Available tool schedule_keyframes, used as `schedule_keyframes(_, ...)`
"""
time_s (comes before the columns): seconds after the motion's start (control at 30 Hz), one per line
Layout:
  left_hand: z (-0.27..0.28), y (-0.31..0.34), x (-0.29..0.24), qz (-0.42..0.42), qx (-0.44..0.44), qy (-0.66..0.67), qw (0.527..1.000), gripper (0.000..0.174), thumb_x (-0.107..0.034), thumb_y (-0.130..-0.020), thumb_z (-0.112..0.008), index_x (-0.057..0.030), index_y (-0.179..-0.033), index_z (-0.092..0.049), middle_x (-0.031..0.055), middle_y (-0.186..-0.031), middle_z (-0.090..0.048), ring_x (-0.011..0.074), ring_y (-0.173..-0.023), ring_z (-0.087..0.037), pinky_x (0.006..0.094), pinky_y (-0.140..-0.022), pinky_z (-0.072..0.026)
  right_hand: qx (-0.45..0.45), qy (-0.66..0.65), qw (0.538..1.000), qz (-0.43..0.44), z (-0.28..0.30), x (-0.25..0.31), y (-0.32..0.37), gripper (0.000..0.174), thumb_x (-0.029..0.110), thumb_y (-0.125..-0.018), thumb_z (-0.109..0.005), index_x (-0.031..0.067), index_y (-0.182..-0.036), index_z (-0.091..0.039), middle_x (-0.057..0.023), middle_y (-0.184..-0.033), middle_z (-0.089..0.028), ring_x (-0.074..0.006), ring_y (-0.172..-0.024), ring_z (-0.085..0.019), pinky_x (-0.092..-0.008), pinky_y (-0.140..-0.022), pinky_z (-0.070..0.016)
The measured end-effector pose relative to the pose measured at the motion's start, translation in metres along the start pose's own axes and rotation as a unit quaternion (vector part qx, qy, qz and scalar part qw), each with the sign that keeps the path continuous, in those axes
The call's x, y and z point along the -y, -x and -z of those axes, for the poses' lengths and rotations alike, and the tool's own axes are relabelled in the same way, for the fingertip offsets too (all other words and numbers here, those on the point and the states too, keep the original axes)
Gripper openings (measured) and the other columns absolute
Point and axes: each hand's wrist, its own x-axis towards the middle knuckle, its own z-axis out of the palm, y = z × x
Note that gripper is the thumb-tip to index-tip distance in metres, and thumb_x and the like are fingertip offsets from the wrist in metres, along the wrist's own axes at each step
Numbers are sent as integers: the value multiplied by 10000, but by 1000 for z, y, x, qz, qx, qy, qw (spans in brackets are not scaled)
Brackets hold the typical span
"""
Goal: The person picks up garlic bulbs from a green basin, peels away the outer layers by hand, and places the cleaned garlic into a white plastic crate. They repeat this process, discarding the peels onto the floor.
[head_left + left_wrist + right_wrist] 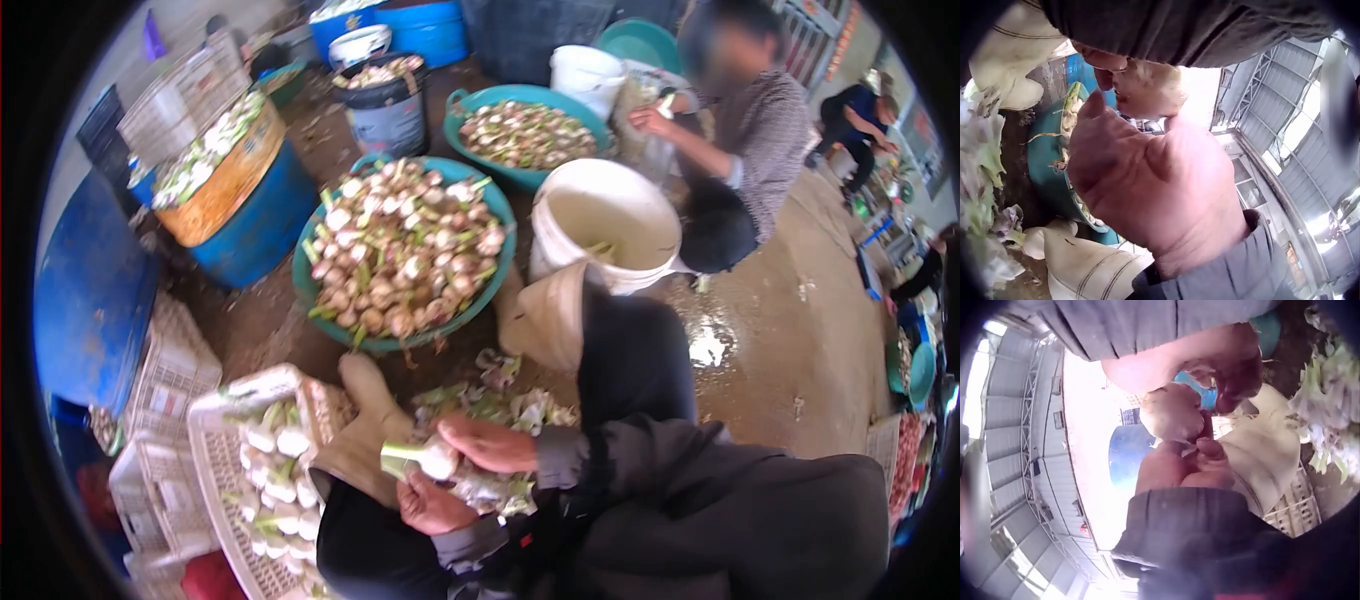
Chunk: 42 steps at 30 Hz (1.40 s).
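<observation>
A pale garlic bulb [438, 460] with a short green stem sits between both hands, above the peelings. My left hand [435, 503] grips it from the lower left, its thumb up beside the bulb. From the other side my right hand [490, 445] holds the bulb, fingers curled at it. In the left wrist view the bulb [1150, 90] looks whitish with brown patches, and the right hand [1154, 181] covers much of the scene. The right wrist view shows the bulb [1172, 411] between the two hands, with the fingers partly hiding it.
Loose peelings [540, 410] lie between my boots. A crate [205, 420] of trimmed bulbs stands left. Ahead are a green tub [508, 215] heaped with garlic, a white bucket [655, 215] and another green tub [590, 105]. A seated person [765, 130] works ahead right.
</observation>
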Motion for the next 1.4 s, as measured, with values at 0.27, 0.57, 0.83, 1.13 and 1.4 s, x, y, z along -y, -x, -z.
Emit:
schedule_keyframes(0.27, 1, 2, -14, 40, 24, -152, 987, 172, -86, -922, -490, 45, -943, -599, 106, -838, -628, 145, -711, -583, 269, -643, -487, 66, -16, 997, 36, 11, 7, 0, 455, 214, -842, -648, 18, -1216, -479, -44, -917, -562, -102, -684, -543, -218, -597, -441)
schedule_keyframes(0.57, 3, -3, -13, 163, 29, 242, 956, 291, -184, -962, -423, 34, -1138, -504, 159, -1046, -600, 239, -912, -604, 368, -803, -505, 164, -245, 953, -64, 31, 5, -2, 502, 232, -888, -562, 36, -1330, -423, -42, -994, -611, -85, -720, -547, -201, -609, -418)
schedule_keyframes(0.83, 5, 5, -15, 91, 140, 255, 952, 282, -175, -959, -447, 23, -1154, -497, 149, -1090, -585, 233, -984, -583, 360, -860, -485, 133, -173, 976, -21, 21, 13, -1, 365, 249, -920, -534, 70, -1238, -520, -29, -991, -605, -111, -884, -548, -238, -728, -437)
schedule_keyframes(1.13, 12, -6, -10, 170, 60, 313, 932, 300, -252, -944, -476, -36, -1151, -483, 135, -1093, -576, 261, -966, -573, 416, -843, -472, 172, -453, 872, 64, 46, 7, -16, 321, 278, -946, -421, 26, -1092, -555, -174, -1061, -622, -304, -1000, -596, -382, -804, -488)
schedule_keyframes(1.4, 5, -1, -11, 43, 212, -382, 898, 207, -71, -806, -568, 19, -989, -604, 118, -829, -652, 234, -764, -636, 343, -694, -515, 85, -388, 912, 104, 52, 12, -13, 245, 277, -939, -483, 41, -973, -538, -147, -1047, -598, -318, -1005, -590, -383, -772, -498)
